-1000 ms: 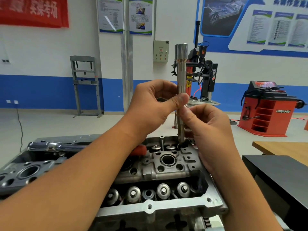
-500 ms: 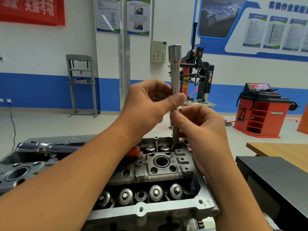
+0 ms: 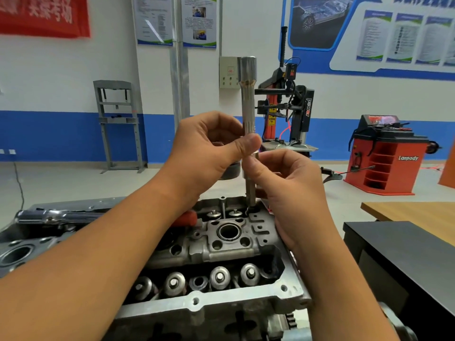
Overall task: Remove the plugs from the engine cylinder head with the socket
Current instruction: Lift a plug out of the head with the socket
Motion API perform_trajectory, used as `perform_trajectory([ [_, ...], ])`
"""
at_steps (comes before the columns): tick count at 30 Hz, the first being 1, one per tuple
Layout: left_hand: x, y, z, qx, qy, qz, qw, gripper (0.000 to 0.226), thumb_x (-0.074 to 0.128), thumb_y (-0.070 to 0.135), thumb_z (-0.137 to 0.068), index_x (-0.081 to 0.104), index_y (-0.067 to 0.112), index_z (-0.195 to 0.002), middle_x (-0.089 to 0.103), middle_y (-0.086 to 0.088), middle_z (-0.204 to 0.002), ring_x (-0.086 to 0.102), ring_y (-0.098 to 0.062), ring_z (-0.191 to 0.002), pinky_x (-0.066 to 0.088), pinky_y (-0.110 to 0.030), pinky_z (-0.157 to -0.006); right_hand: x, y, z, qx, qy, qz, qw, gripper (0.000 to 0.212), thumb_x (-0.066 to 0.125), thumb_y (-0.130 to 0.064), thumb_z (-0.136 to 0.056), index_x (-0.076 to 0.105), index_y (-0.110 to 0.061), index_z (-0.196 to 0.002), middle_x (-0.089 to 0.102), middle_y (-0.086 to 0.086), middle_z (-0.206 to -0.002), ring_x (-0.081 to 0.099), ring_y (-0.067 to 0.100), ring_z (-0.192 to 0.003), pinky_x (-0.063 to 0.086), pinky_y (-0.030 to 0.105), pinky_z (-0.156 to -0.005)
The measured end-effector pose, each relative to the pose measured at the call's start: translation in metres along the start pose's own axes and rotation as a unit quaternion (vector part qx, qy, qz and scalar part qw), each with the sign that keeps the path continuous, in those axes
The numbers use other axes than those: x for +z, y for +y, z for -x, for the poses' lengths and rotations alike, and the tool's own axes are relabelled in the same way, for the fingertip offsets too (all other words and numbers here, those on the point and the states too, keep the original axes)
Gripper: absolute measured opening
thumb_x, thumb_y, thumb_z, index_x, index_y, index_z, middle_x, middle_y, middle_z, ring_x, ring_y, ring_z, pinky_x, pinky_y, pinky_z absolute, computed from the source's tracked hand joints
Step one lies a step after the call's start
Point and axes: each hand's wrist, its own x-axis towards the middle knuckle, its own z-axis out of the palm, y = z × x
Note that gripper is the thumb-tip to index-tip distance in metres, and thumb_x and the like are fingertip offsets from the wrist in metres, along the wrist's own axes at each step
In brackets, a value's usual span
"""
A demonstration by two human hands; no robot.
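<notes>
Here, one long, shiny steel socket (image 3: 248, 99) stood upright on the head's (image 3: 229, 244) far right; the left hand (image 3: 209, 148) and right hand (image 3: 283, 183) both pinched it.

Auto training workshop: tyre changer (image 3: 285, 107), wheel balancer (image 3: 386, 153)

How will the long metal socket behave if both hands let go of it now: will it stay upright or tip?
The socket is tall, slim and widest at its top, with only its tip in the cylinder head, so it would probably lean or tip. It looks like rigid, polished steel, likely heavy and somewhat slippery. The left hand and right hand pinch it.
</notes>
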Motion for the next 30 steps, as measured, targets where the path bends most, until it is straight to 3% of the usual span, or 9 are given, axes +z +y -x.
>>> perform_trajectory([
  [6,0.0012,0.0019,0.002,-0.034,-0.077,0.047,0.995,0.021,0.053,0.013,-0.107,0.067,0.012,-0.123,0.079,-0.008,-0.096,0.049,-0.015,-0.05,0.039,-0.025,-0.045,0.0041,0.0001,-0.0008,0.009,-0.046,-0.017,0.999,0.019,0.065,-0.033,-0.093,0.079,-0.022,-0.089,0.07,0.022,-0.083,0.059,0.029,-0.074,0.047,0.045,-0.067],
  [10,0.0021,0.0031,0.0018,-0.018,-0.039,0.045,0.998,0.021,0.07,0.015,-0.093,0.069,0.002,-0.11,0.077,-0.011,-0.085,0.059,-0.007,-0.049,0.043,-0.017,-0.044,0.001,-0.0019,0.0002,0.022,-0.036,-0.045,0.998,0.013,0.077,-0.03,-0.085,0.076,-0.021,-0.094,0.075,0.001,-0.08,0.066,0.023,-0.073,0.055,0.033,-0.061],
  [13,0.0012,0.0021,0.0013,-0.007,-0.004,0.032,0.999,0.033,0.081,0.026,-0.071,0.07,0.007,-0.095,0.075,-0.005,-0.076,0.062,-0.005,-0.051,0.045,-0.014,-0.046,-0.0006,0.0014,0.0001,-0.003,-0.014,0.017,1.0,0.018,0.088,-0.025,-0.081,0.072,-0.024,-0.091,0.076,-0.002,-0.082,0.074,0.021,-0.079,0.063,0.037,-0.072],
  [16,-0.0011,0.0015,0.0004,-0.025,-0.029,0.057,0.998,0.028,0.071,0.03,-0.086,0.072,0.008,-0.103,0.078,-0.012,-0.088,0.054,-0.012,-0.049,0.042,-0.021,-0.045,0.0012,0.0022,0.0005,-0.005,-0.024,0.014,1.0,0.007,0.078,-0.019,-0.091,0.073,-0.023,-0.091,0.077,0.003,-0.084,0.075,0.026,-0.082,0.061,0.041,-0.073],
  [19,-0.0019,0.0011,0.0,-0.04,-0.057,0.072,0.995,0.021,0.056,0.013,-0.105,0.07,0.005,-0.118,0.079,-0.011,-0.098,0.05,-0.016,-0.049,0.038,-0.025,-0.045,0.0027,0.001,0.0005,-0.003,-0.047,-0.014,0.999,0.009,0.066,-0.021,-0.095,0.074,-0.024,-0.093,0.076,0.011,-0.087,0.068,0.026,-0.078,0.053,0.037,-0.067],
  [22,-0.0009,0.0008,0.0005,-0.025,-0.041,0.055,0.997,0.019,0.061,0.004,-0.101,0.069,0.001,-0.118,0.078,-0.013,-0.094,0.055,-0.008,-0.047,0.043,-0.019,-0.045,0.0022,0.0001,-0.0009,0.014,-0.054,-0.028,0.998,0.015,0.061,-0.017,-0.102,0.073,-0.025,-0.099,0.077,0.006,-0.091,0.07,0.023,-0.083,0.053,0.032,-0.067],
  [24,-0.0003,0.0015,0.0013,-0.01,-0.033,0.065,0.997,0.018,0.07,0.007,-0.092,0.07,0.002,-0.109,0.076,-0.014,-0.092,0.061,-0.003,-0.049,0.047,-0.014,-0.048,0.0015,-0.0005,-0.0018,0.024,-0.04,-0.039,0.998,0.007,0.069,-0.027,-0.092,0.073,-0.025,-0.096,0.077,0.004,-0.089,0.071,0.021,-0.083,0.054,0.033,-0.066],
  [26,0.0003,0.0019,0.002,-0.002,-0.021,0.045,0.999,0.025,0.078,0.02,-0.078,0.071,0.01,-0.099,0.076,-0.005,-0.085,0.063,-0.001,-0.051,0.048,-0.013,-0.048,0.0006,-0.0007,-0.0015,0.012,-0.019,-0.028,0.999,0.017,0.08,-0.031,-0.079,0.071,-0.024,-0.092,0.075,0.0,-0.085,0.071,0.018,-0.081,0.056,0.033,-0.069],
  [30,0.0004,0.0006,0.0017,-0.022,-0.022,0.043,0.999,0.027,0.076,0.027,-0.081,0.071,0.01,-0.101,0.076,-0.004,-0.084,0.056,-0.007,-0.048,0.043,-0.019,-0.044,0.0015,-0.0006,0.0004,-0.012,-0.018,-0.018,1.0,0.01,0.08,-0.013,-0.09,0.071,-0.018,-0.09,0.075,0.006,-0.081,0.069,0.022,-0.078,0.058,0.042,-0.073],
])
